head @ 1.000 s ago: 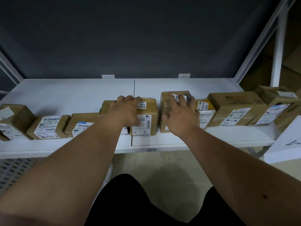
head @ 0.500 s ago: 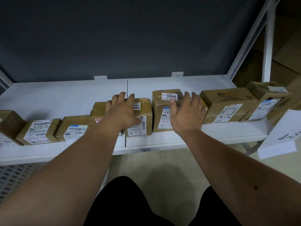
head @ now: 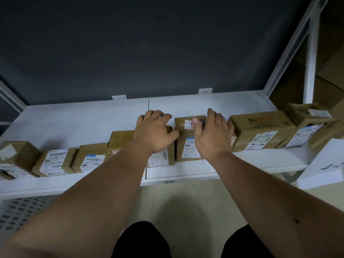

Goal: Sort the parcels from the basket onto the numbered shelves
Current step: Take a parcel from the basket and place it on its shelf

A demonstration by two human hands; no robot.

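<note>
A row of brown cardboard parcels with white labels stands along the front of a white shelf (head: 74, 120). My left hand (head: 154, 133) rests on top of the parcel marked "4-3" (head: 162, 158), its fingers reaching over the far edge. My right hand (head: 212, 135) hovers with relaxed fingers over a small parcel that it mostly hides. That parcel sits between the upright middle box (head: 186, 144) and the larger "SU" box (head: 260, 131). Neither hand grips anything.
More parcels line the shelf to the left (head: 54, 161) (head: 93, 159) (head: 16, 157), and one stands at the far right (head: 312, 127). A white box with a handwritten "4-" (head: 323, 168) juts in at the right. White shelf uprights (head: 312, 53) stand on the right.
My right hand has slid right, off the middle box and over the small parcel beside it. My left hand has reached a little farther back on its parcel. The view has shifted slightly.
</note>
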